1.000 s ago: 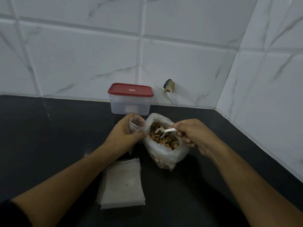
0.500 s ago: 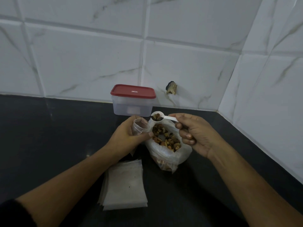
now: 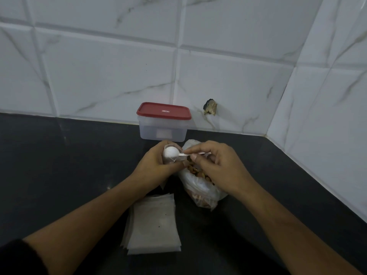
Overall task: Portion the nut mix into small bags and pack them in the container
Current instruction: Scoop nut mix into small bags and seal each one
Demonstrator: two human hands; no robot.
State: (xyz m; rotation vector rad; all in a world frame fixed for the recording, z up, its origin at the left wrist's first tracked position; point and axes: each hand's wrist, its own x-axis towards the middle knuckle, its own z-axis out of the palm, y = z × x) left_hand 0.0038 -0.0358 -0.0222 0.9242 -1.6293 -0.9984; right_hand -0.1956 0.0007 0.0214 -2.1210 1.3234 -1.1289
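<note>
My left hand grips a small clear bag upright with its mouth open. My right hand pinches the handle of a white plastic scoop, which is turned bowl-down over the small bag's mouth. Just right of it, partly under my right hand, sits the large clear bag of nut mix on the dark counter. The clear container with a red lid stands shut against the wall, behind both hands. The small bag's contents are hidden by the scoop.
A stack of flat empty small bags lies on the black counter near my left forearm. White marble-look tiled walls meet in a corner at the right. A small dark chipped spot marks the back wall.
The scoop lifted out of the nut bag with nuts, moved left and tipped over above the small bag in my left hand. The left hand stayed in place.
</note>
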